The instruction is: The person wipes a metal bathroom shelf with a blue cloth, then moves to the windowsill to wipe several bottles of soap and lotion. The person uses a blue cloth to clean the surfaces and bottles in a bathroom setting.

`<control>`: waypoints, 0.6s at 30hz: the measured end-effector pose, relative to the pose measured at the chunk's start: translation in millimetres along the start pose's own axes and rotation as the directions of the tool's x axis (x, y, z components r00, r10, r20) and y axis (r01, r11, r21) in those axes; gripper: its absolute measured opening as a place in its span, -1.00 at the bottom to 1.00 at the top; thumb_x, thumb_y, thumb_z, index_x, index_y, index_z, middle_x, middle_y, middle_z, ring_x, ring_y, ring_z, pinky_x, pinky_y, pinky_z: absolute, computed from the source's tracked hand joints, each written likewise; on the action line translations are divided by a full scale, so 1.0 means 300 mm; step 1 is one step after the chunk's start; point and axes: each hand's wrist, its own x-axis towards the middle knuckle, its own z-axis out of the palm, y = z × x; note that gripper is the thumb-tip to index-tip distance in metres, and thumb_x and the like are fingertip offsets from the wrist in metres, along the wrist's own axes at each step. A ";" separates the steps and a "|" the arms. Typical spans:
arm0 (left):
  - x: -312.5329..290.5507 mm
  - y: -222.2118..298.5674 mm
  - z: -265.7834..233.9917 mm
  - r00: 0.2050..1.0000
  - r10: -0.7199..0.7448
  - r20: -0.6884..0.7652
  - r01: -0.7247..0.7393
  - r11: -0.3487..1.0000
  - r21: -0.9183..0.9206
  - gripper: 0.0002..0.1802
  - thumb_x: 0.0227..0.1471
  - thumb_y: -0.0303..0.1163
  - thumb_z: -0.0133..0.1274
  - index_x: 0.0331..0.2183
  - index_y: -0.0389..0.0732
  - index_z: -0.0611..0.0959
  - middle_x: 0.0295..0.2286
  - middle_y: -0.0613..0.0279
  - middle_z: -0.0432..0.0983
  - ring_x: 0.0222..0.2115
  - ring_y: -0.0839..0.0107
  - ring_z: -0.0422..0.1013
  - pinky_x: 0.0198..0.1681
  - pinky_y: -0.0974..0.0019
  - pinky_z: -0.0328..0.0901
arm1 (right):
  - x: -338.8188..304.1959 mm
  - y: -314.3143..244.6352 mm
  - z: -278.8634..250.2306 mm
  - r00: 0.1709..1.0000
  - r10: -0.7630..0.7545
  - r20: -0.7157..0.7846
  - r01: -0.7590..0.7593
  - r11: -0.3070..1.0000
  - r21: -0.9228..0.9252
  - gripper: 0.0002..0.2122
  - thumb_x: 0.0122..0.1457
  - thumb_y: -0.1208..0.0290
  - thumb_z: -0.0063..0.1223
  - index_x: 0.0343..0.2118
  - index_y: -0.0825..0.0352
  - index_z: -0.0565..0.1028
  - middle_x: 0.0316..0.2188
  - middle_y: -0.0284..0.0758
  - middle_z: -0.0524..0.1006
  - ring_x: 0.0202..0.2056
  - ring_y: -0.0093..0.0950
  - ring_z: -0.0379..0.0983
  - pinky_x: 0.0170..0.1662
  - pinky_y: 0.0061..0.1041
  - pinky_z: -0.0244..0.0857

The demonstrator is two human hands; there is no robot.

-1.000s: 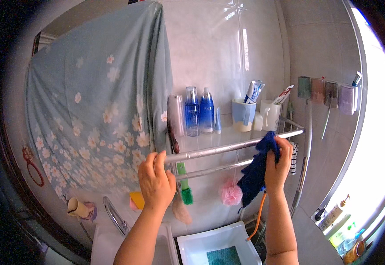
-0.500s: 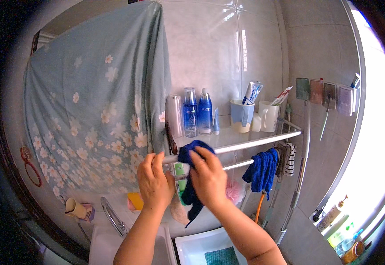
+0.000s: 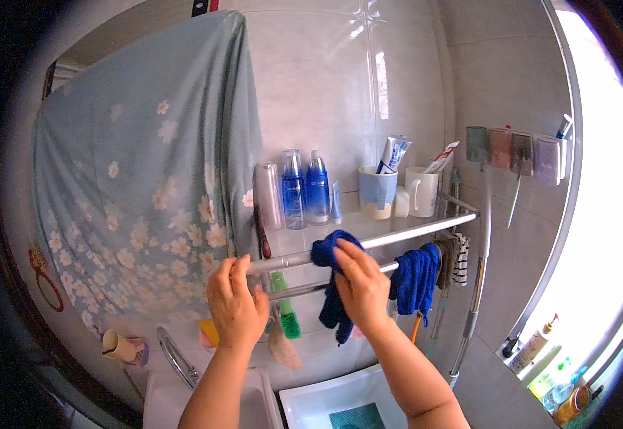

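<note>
A dark blue cloth (image 3: 333, 311) is draped over the silver front rail (image 3: 426, 232) of a wall shelf, its lower part hanging below. My right hand (image 3: 361, 286) presses it around the rail with closed fingers. At the left end of the same rail, my left hand (image 3: 236, 304) is curled, fingertips at the bar and thumb below. A second blue cloth (image 3: 415, 279) hangs from the lower rail (image 3: 297, 290), just right of my right hand. A green brush (image 3: 288, 314) hangs between my hands.
On the shelf stand blue bottles (image 3: 317, 189), a blue cup (image 3: 377, 189) with toothpaste and a white mug (image 3: 421, 191). A flowered grey-blue curtain (image 3: 147, 164) covers the left side. Below are a sink with a curved faucet (image 3: 175, 354) and a white basin (image 3: 304, 407).
My right hand and the blue cloth have slid right along the rail, away from my left hand. The green brush now shows more fully. The view has shifted slightly.
</note>
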 end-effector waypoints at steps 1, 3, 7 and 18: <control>-0.001 0.000 -0.002 1.000 -0.008 0.012 0.008 1.000 -0.011 -0.36 -0.20 -0.49 0.08 0.01 -0.17 0.32 -0.06 0.06 0.19 -0.05 0.03 0.20 0.03 0.03 0.10 | -0.002 0.035 -0.011 1.000 0.015 -0.021 -0.015 1.000 -0.018 -0.58 -0.16 0.60 0.10 -0.13 0.20 0.49 -0.08 -0.38 0.47 -0.30 -0.34 0.47 -0.26 -0.42 0.39; -0.002 0.000 -0.004 0.999 -0.021 0.038 0.022 0.999 -0.031 -0.34 -0.19 -0.50 0.06 0.03 -0.19 0.30 -0.01 -0.01 0.17 -0.01 -0.02 0.17 0.07 0.04 0.08 | -0.001 0.091 -0.046 0.998 0.043 -0.049 -0.045 0.998 -0.045 -0.59 -0.14 0.61 0.10 -0.13 0.26 0.48 -0.09 -0.32 0.48 -0.24 -0.30 0.47 -0.19 -0.42 0.38; -0.003 -0.003 0.007 1.000 -0.004 -0.024 0.004 1.000 -0.012 -0.33 -0.22 -0.49 0.08 0.02 -0.17 0.31 -0.07 0.07 0.21 -0.04 0.05 0.20 0.02 0.02 0.11 | -0.008 0.211 -0.097 0.986 0.122 -0.114 -0.132 0.988 -0.084 -0.65 -0.08 0.64 0.07 -0.14 0.33 0.47 -0.11 -0.25 0.49 -0.16 -0.26 0.46 -0.09 -0.42 0.34; -0.002 0.005 0.025 1.000 -0.015 -0.021 0.014 0.999 -0.050 -0.35 -0.20 -0.48 0.08 0.02 -0.21 0.30 -0.06 0.03 0.20 -0.05 0.03 0.20 0.02 0.04 0.12 | -0.003 0.388 -0.211 0.936 0.253 -0.243 -0.308 0.925 -0.224 -0.69 0.09 0.56 -0.08 -0.06 0.33 0.40 0.00 -0.23 0.41 -0.07 -0.20 0.40 -0.04 -0.37 0.29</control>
